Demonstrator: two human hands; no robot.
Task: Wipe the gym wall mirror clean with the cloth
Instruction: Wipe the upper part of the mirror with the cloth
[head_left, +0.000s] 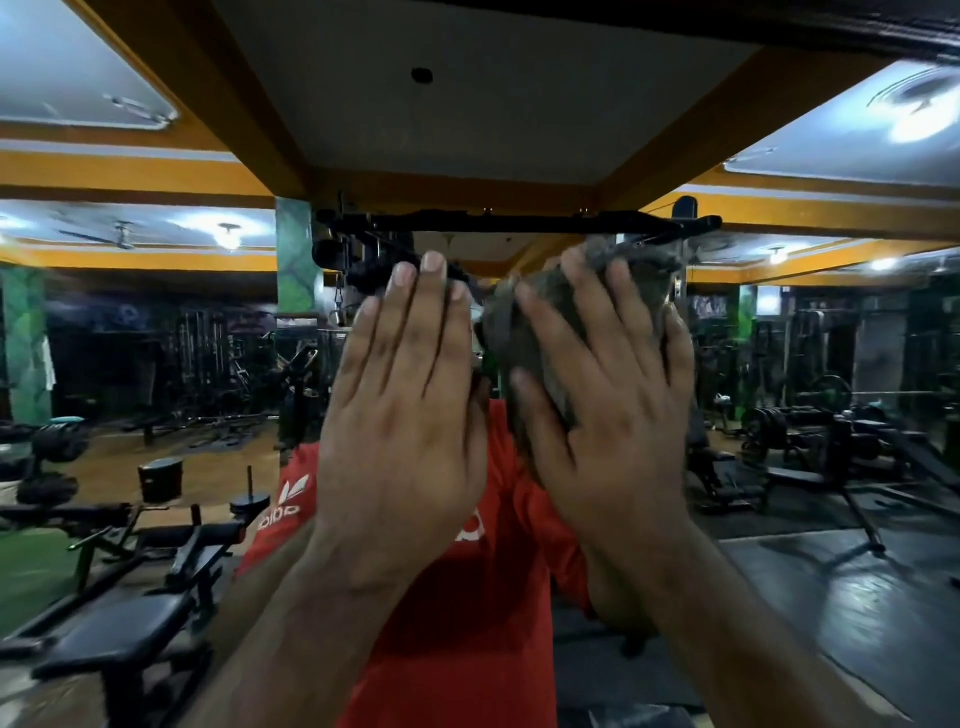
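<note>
Closest to me, both forearms rise from the bottom edge of the view toward the mirror (156, 338), which fills the whole picture. My left hand (402, 410) is flat, backs of the fingers toward me, fingers straight and close together, fingertips pointing up; it holds nothing, and I cannot tell for sure whether the palm touches the glass. Just beside it, my right hand (602, 421) has its fingers spread wide and lightly bent over the cloth (530, 332), a grey-brown crumpled wad that it presses toward the glass at the mirror's centre. The cloth bulges out past the fingertips at the top and shows between the index and middle fingers; part of it lies under the palm, hidden.

Behind the hands, in the glass, is the reflection of a red shirt (467, 613) with white mirrored lettering on the shoulder; the hands and cloth cover everything above the collar.

Farther back in the reflection, a black padded bench (124, 631) stands near the lower left corner of the mirror, and weight plates on a rack (784, 421) sit toward the right edge. A black pull-up bar (519, 223) runs across above the hands, under orange ceiling beams (130, 171) with lit ceiling lamps.
</note>
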